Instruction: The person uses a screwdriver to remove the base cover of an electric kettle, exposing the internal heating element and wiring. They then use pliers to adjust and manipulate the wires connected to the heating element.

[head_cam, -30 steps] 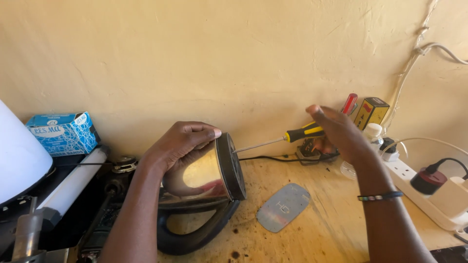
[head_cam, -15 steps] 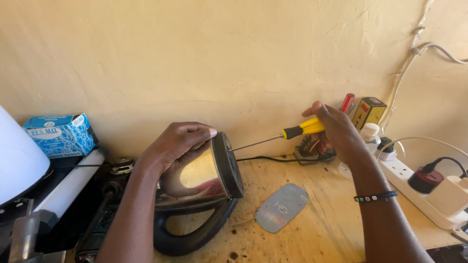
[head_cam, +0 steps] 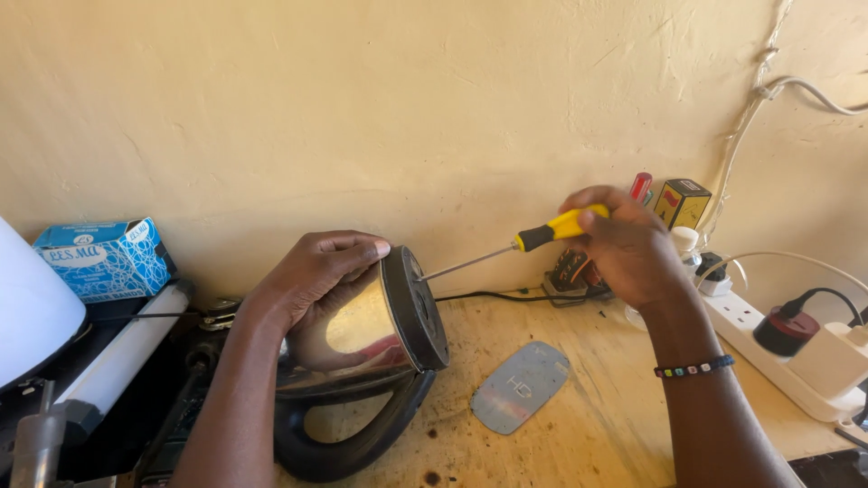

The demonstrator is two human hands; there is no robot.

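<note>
Now the steel kettle (head_cam: 362,348) lies on its side on the wooden bench (head_cam: 624,434), its black base (head_cam: 416,307) turned to the right and its black handle (head_cam: 348,443) curving along the near edge. The left hand (head_cam: 312,276) is clamped over the top of the kettle body, fingers curled down to the rim of the base. The right hand (head_cam: 624,244) is closed around the yellow grip of a screwdriver (head_cam: 515,246). Half a second ago the metal tip stood a little short of the base; here it has come up against the face of the base, near its upper part, with the shaft sloping down to the left. So the tool looks to be seated on the underside, likely at a fastener, though the screw itself is too small to make out. A grey oval plate (head_cam: 522,384) lies flat on the bench just right of the kettle. Farther right sits a white power strip (head_cam: 778,348) with a plug in it; far left, a blue box (head_cam: 104,258) against the wall.
</note>
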